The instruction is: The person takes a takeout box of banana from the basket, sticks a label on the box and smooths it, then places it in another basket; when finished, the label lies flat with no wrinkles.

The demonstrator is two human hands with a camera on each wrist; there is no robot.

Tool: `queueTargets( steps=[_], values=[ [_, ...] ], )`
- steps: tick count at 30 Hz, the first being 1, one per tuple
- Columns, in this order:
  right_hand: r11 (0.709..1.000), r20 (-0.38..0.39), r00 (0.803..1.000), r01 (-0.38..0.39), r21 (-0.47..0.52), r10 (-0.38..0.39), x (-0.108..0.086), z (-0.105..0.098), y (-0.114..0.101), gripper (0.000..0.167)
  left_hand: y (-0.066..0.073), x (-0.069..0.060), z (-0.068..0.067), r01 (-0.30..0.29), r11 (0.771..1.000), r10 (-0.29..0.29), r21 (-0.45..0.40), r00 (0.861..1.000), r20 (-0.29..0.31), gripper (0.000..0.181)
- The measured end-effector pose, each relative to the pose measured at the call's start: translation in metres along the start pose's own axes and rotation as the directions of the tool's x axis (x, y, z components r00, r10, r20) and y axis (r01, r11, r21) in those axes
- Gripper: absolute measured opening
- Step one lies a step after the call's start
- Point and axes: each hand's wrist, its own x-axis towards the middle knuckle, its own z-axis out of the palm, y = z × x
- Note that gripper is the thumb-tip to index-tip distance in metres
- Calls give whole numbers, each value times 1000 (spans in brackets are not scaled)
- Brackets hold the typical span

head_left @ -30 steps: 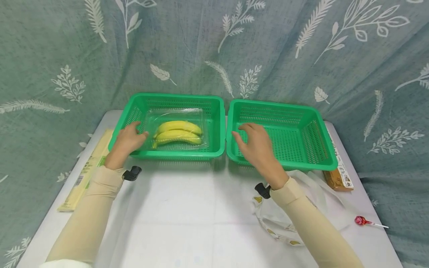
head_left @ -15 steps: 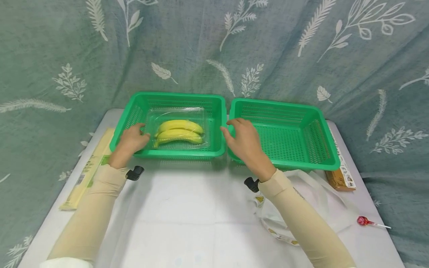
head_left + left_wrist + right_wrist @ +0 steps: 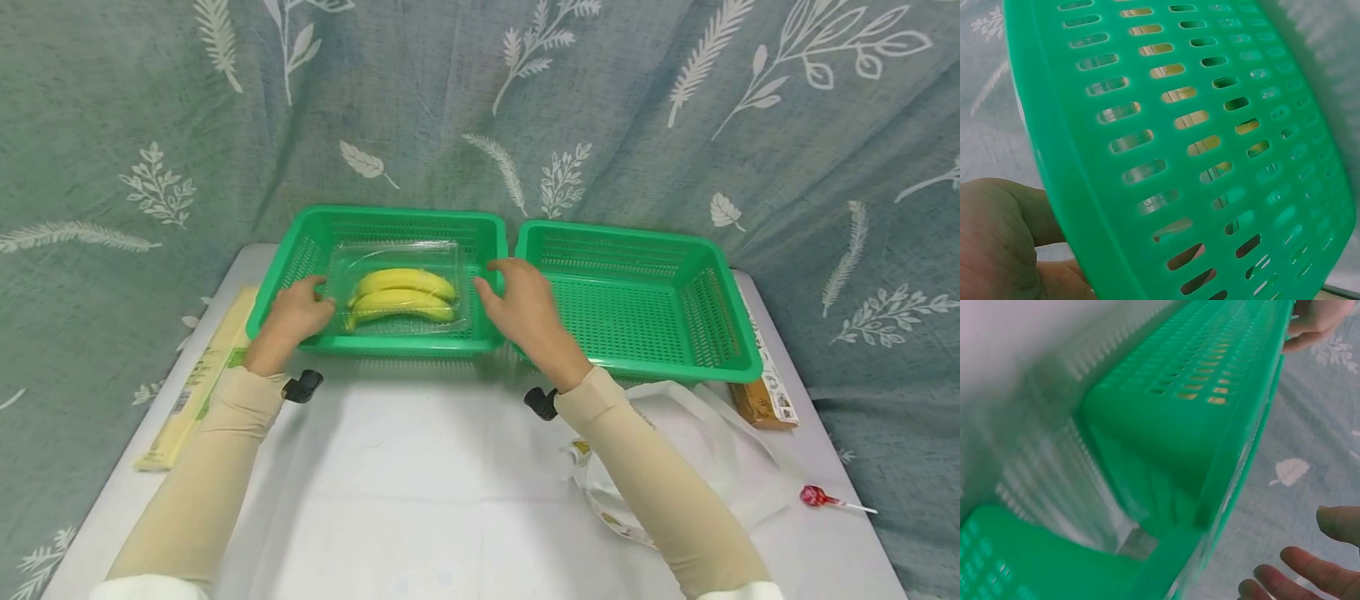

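In the head view, the clear plastic container (image 3: pixel 408 257) lies in the green basket (image 3: pixel 397 343) left of the frame's centre, with bananas (image 3: pixel 401 296) showing through it. The left hand (image 3: pixel 295 312) is at the container's left side, thumb and forefinger parted and nothing plainly clasped between them; whether the fingertips touch the plastic I cannot tell. The right hand (image 3: pixel 525 300) hovers near the middle of the frame, by the neighbouring rims of that basket and the second basket (image 3: pixel 637 367), its thumb and forefinger spread, apart from the container and holding nothing. By its look, the container should be light but thin-walled, its smooth sides inclined to slip and to flex or dent under a hard squeeze, while the bananas could slide inside and bruise if it tipped. The lower parts of its left and right ends seem the best hold, one hand at each, kept level. In the left wrist view, the slotted basket wall fills most of the frame and hides the fingertips, with yellow glinting through the slots. In the right wrist view, the right hand's fingers fan loosely at lower right, free of any load.
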Motion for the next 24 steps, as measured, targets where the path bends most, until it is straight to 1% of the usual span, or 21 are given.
queueTargets(
  steps=[4,6,9,13,17,24],
  values=[
    [998,43,999,-34,58,31,8,7,-7,48,0,0,0,4,1000,-4,-3,1000,2,60],
    [993,70,996,-66,97,60,13,10,-8,51,0,0,1,10,1000,-10,-2,1000,3,60],
    [980,106,988,-129,154,114,20,15,-10,53,0,0,1,14,1000,-14,0,1000,7,60],
    [954,149,973,-206,218,176,30,21,-14,57,-1,2,2,8,1000,-8,-4,1000,15,61],
    [934,181,958,-263,241,223,36,32,-19,63,-2,3,1,7,1000,-7,2,1000,21,61],
    [913,175,941,-326,246,289,41,48,-25,63,-3,4,2,19,1000,-19,-2,1000,18,60]
  ],
)
